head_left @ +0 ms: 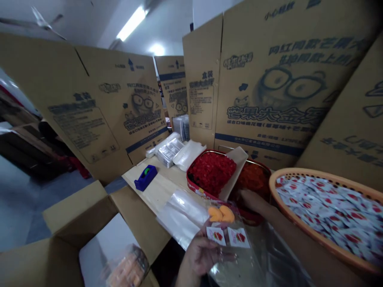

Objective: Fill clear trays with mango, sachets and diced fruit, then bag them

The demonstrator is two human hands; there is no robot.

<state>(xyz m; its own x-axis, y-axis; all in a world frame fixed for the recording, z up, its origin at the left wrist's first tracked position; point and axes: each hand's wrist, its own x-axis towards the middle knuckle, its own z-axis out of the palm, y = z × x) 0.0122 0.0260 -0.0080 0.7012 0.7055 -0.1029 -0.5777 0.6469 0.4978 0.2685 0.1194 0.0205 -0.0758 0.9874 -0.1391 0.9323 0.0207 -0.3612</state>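
The left hand [202, 253] is pinching a clear bag [249, 265] between thumb and fingers, just in front of the table [164, 183]. Orange pieces [226, 214] are showing near its top, with two sachets [238, 238] lying just below them. The right hand [251, 198] is reaching into the red tin [196, 189], right of the white divider [239, 165]; its fingertips are hiding, so I cannot tell their grip. A basket [299, 171] of sachets is standing beside the right forearm.

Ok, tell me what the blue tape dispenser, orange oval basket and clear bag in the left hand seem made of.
Blue tape dispenser: probably moulded plastic, evenly coloured. Orange oval basket: likely smooth plastic, holes below its rim. Clear bag: thin, shiny plastic film, see-through.
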